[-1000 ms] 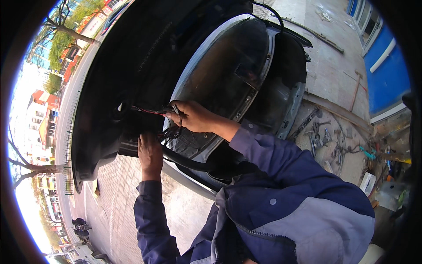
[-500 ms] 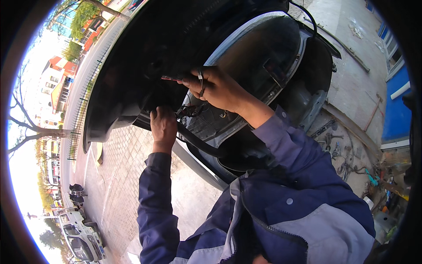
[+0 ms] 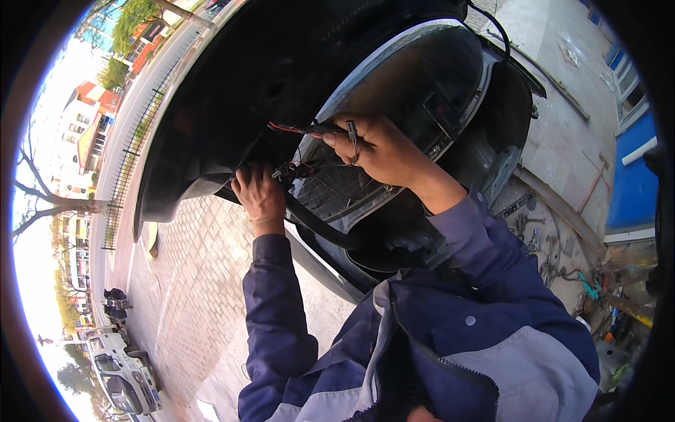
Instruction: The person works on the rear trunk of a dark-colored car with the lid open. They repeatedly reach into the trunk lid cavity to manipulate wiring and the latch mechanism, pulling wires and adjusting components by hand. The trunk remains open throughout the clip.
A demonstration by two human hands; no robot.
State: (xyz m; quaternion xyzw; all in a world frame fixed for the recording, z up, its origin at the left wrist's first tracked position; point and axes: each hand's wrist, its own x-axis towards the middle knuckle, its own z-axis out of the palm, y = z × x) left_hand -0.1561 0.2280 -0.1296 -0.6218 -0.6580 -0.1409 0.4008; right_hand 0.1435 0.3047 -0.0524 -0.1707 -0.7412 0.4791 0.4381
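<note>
My right hand (image 3: 380, 149), fingers curled, pinches thin red-and-black wires (image 3: 295, 129). Left hand (image 3: 260, 195) half-curled at edge of large curved black panel (image 3: 225, 91); hold unclear. Dark wire tangle (image 3: 301, 169) between hands exposed; connections done or left, can't tell.

Thin red and dark wires (image 3: 294, 129) extend from the right hand (image 3: 380, 149).

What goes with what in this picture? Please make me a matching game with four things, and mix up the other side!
Things:
1. Right hand
2. Left hand
3. Parked vehicle
4. Building wall

Clues:
A. White, at the lower left
B. At the lower edge of the dark panel
C. Mostly blue, at the far right
D. Holding the red wires

Right pairs: 1-D, 2-B, 3-A, 4-C.
</note>
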